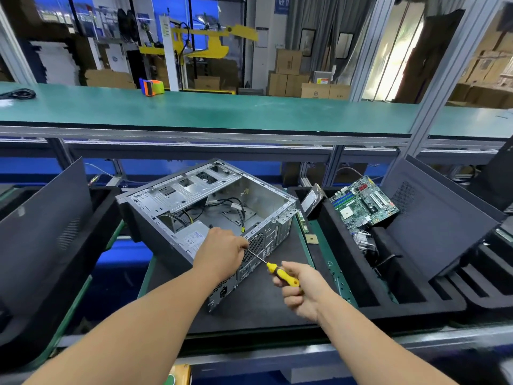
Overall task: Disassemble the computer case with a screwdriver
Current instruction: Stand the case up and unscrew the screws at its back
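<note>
Gripping the yellow screwdriver, the right hand aims its shaft at the open computer case on the black mat; the left hand pinches near the tip against the case's rear panel. A motherboard lies in the foam tray just right.

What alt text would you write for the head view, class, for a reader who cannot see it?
A person's right hand grips a yellow screwdriver, its tip against the rear of an open computer case, where the left hand rests. A motherboard lies in a tray to the right.

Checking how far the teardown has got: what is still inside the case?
Inside the case, loose cables cross the bare floor and the power supply sits at the near corner. The left hand covers part of that corner. The motherboard lies outside, in the tray.
</note>
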